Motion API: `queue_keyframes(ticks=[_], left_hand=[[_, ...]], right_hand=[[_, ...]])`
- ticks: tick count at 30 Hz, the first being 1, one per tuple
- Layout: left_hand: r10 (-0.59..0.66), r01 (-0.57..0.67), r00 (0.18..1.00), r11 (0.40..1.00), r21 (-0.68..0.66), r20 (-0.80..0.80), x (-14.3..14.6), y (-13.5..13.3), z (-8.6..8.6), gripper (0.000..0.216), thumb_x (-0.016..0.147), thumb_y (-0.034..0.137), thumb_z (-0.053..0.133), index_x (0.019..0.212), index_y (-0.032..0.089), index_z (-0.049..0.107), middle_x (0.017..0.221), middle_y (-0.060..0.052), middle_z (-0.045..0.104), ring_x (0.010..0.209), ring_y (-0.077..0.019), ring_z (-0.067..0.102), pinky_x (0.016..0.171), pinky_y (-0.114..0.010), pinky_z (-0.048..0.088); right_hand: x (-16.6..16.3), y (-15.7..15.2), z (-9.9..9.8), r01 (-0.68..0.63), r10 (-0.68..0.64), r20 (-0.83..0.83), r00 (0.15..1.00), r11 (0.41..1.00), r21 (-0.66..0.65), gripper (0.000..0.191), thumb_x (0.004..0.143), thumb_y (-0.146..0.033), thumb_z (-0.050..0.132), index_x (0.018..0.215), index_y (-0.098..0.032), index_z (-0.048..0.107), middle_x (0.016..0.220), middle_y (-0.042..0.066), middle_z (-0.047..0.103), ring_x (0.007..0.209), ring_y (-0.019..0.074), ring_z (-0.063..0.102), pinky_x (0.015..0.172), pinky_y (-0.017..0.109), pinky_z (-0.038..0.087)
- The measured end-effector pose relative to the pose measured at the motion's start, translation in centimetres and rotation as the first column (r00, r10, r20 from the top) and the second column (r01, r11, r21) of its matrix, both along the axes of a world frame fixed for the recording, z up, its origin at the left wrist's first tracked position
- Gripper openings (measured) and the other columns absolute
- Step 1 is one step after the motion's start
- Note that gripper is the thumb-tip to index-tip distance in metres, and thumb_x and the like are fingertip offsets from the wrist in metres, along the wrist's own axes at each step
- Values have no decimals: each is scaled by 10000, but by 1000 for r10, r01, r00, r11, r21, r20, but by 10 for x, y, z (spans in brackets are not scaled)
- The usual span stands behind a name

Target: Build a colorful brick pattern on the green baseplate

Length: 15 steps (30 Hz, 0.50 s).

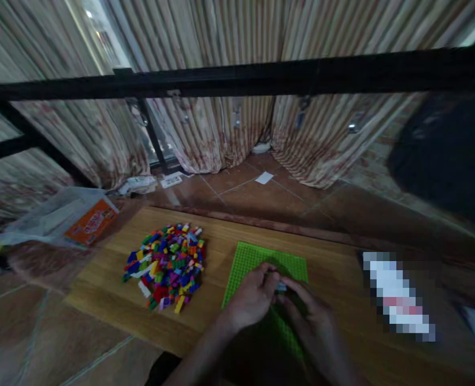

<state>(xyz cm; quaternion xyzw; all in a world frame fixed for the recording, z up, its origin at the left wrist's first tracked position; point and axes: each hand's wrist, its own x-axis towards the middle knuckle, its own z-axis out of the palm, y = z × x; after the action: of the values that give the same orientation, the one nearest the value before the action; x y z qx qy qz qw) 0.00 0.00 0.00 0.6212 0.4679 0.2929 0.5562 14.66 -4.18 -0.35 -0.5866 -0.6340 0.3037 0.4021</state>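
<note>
Nearest the viewer, a bare left hand (pixel 253 297) and a bare right hand (pixel 313 316) meet above a bright green, studded, rectangular plastic baseplate (pixel 239 265); both hands pinch a small, pale-blue plastic piece (pixel 281 287) at their fingertips, which partly hide it; that piece could slip, since so little of it offers a grip and the fingers crowd one another; the baseplate could slide if pressed unevenly, as nothing visible fixes it to the long, light-brown wooden worktop (pixel 112 279); to its left, a loose, multicoloured heap of small plastic bricks (pixel 169 262) could be scattered by a sweep of the left forearm (pixel 205 348).

Counted from near to far: two hands; one piece between them; one baseplate; one worktop; one pixelated, mostly white oblong item (pixel 398 295) on the right, its nature unclear; one heap, its bricks too many and too overlapped to count; past the worktop's left end, one clear plastic box (pixel 48 225) with one orange label (pixel 93 221); farther off, one white sheet of paper (pixel 264 177) lying apart on the brown tiled floor (pixel 237 193); last, striped fabric curtains (pixel 205 134), their folds defeating a sure count.
</note>
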Motion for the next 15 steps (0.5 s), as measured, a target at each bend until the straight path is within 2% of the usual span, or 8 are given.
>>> queue_keyframes(ticks=[5,8,12,15], left_hand=[[-3,13,993,996,85,-114,-12,0,10,259,948,403,421,928,191,568,705,18,568,621,-120,517,580,-237,369],[71,-42,982,986,162,-175,-28,2,21,294,956,397,400,895,190,600,688,14,564,614,-121,511,573,-238,364],[247,-171,942,936,309,-226,-75,13,35,236,932,302,436,935,179,637,768,-9,631,685,-133,568,639,-238,409],[429,-287,844,869,403,-321,-123,17,44,169,841,164,495,899,167,653,820,-25,658,755,-148,594,692,-242,434]], right_hand=[[1,-3,-12,81,-80,27,996,994,-77,316,822,-507,595,966,-250,707,954,51,750,862,226,709,746,305,558],[-1,0,-14,129,-126,43,991,986,-101,352,798,-554,610,956,-252,701,944,43,743,878,229,698,768,306,544],[-7,4,-16,210,-216,-26,976,967,-146,430,738,-598,651,977,-243,697,995,46,741,945,245,686,844,330,530],[-13,4,-16,273,-292,-77,953,942,-193,480,681,-623,680,954,-229,707,991,56,748,940,258,691,848,352,540]])
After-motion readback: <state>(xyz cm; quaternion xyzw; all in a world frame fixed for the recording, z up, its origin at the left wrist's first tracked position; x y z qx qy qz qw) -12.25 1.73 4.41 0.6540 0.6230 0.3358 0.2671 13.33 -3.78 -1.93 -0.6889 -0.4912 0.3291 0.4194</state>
